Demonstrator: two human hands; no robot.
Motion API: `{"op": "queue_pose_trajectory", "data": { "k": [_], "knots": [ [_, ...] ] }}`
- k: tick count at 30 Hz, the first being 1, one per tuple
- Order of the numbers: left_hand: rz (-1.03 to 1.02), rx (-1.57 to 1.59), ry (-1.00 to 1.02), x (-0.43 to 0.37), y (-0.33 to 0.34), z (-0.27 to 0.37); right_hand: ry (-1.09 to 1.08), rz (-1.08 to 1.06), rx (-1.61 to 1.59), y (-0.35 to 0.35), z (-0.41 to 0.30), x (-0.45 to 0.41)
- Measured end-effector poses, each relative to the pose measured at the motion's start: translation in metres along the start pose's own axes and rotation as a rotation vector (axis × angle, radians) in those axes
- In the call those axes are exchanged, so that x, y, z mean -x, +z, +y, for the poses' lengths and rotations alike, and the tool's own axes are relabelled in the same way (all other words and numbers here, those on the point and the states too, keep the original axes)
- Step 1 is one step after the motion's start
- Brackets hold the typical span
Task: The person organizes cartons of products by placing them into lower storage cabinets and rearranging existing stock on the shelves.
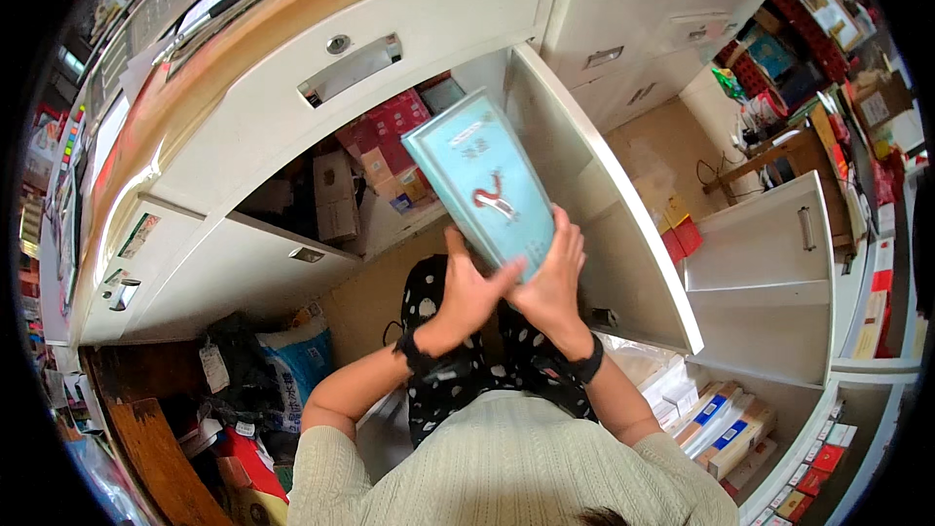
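A light blue rectangular box (pixel 486 175) with a red and white design on its face is tilted in front of me, before an open cabinet (pixel 431 215). Around its lower left corner is my left hand (pixel 471 288), with the thumb near the front face. My right hand (pixel 551 277) grips the lower right edge. Behind the box, the cabinet holds dark red boxes (pixel 387 128), a brown carton (pixel 336 197) and small boxes.
The open white cabinet door (pixel 606 204) stands just right of my hands. A drawer front (pixel 350 66) is above the cabinet. Bags (pixel 296 365) lie at lower left, and long packages (pixel 719 424) fill a shelf at lower right.
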State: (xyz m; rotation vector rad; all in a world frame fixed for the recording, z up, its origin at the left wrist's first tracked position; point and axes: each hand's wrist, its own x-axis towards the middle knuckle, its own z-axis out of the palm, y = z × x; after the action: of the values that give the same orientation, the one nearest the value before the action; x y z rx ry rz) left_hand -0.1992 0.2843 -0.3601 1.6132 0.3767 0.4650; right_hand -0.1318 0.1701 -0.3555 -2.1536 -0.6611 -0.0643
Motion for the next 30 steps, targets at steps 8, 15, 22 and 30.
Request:
{"op": "queue_pose_trajectory", "data": {
  "k": [8,15,22,30],
  "knots": [
    [0.053,0.250,-0.190,-0.113,-0.034,-0.077,-0.051,-0.095,0.146,0.004,0.014,0.006],
    [0.385,-0.259,0.084,-0.282,-0.094,-0.158,-0.080,-0.415,-0.051,-0.025,0.068,0.077],
    [0.441,-0.427,0.059,-0.370,-0.076,-0.221,-0.011,-0.557,-0.226,-0.052,0.066,0.098],
    [0.051,-0.695,-0.259,-0.424,-0.099,-0.289,0.006,-0.520,-0.263,-0.048,0.063,0.103]
  ]
}}
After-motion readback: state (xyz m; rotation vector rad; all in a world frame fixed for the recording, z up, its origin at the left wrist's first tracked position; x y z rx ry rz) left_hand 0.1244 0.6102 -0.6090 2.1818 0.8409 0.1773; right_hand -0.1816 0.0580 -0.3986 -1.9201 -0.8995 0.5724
